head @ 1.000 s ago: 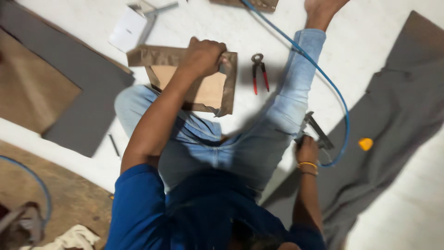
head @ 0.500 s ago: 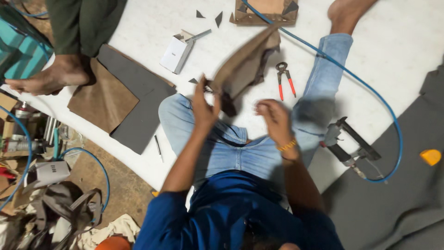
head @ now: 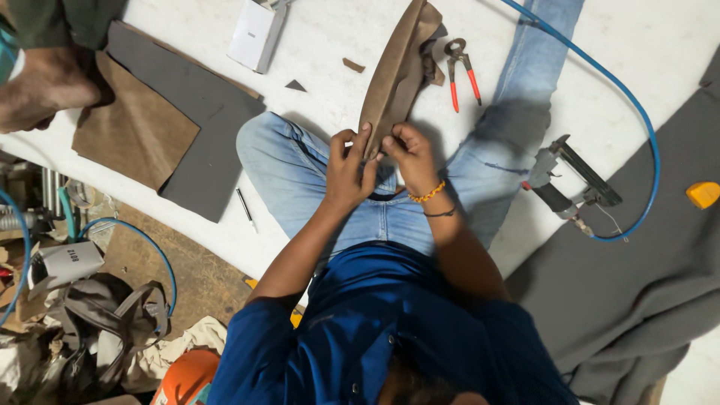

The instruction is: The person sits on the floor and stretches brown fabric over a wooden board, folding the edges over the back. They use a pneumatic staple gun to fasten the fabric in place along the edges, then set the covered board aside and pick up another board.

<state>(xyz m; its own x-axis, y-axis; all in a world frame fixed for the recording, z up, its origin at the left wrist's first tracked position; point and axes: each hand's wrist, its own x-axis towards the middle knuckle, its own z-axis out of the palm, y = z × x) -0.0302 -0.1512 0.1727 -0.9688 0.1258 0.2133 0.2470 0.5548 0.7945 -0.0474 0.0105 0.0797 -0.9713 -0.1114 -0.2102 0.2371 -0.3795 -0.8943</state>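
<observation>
Both my hands pinch the near edge of the brown suede piece (head: 397, 64) above my lap: left hand (head: 349, 169) and right hand (head: 411, 154) fingertips pressed on it. Soft, light, floppy, likely; best gripped at the edge. Red-handled pincers (head: 461, 71) lie just beside it.

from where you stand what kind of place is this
Probably an upholstery or leather workshop: an air stapler on a blue hose, red-handled pincers, and brown cut material pinched in both hands.
</observation>
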